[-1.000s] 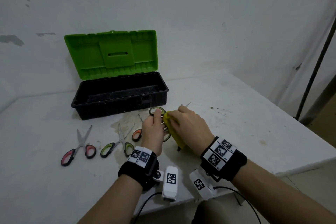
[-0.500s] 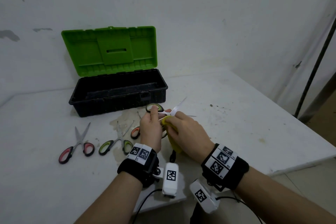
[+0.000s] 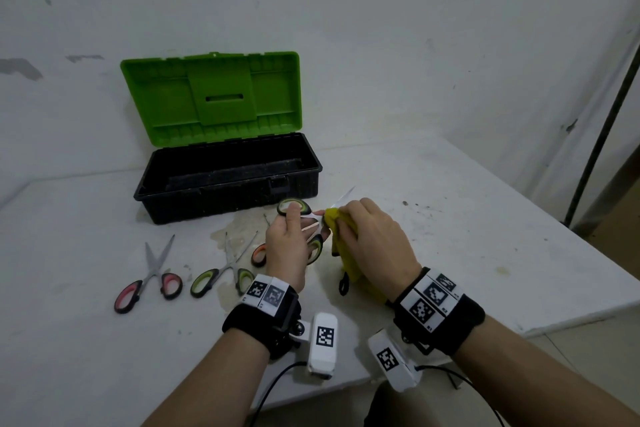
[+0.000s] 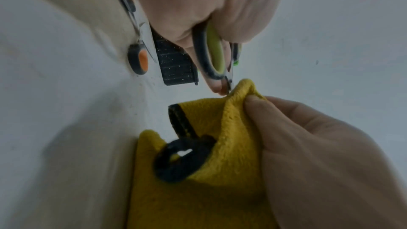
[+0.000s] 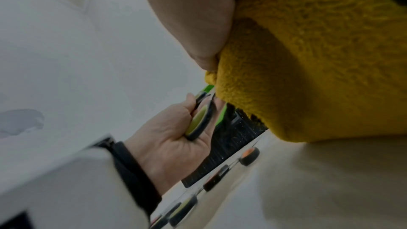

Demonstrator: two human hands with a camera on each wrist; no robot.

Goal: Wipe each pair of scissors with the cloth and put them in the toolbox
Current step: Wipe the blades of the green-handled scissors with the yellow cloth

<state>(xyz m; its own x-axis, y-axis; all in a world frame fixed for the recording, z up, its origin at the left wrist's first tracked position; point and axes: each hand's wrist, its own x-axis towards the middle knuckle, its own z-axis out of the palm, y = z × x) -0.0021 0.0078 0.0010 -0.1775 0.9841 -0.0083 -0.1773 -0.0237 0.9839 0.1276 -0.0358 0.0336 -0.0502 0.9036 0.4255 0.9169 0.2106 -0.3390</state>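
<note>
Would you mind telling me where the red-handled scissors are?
In the head view, the red-handled scissors lie on the table, far left, beside green-handled scissors.

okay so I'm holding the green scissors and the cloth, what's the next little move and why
Probably slide the yellow cloth out along the blades toward the tip. Your left hand grips the green scissors by the handles, your right hand pinches the cloth at the blade base, and the blade tip beyond it is still bare.
</note>
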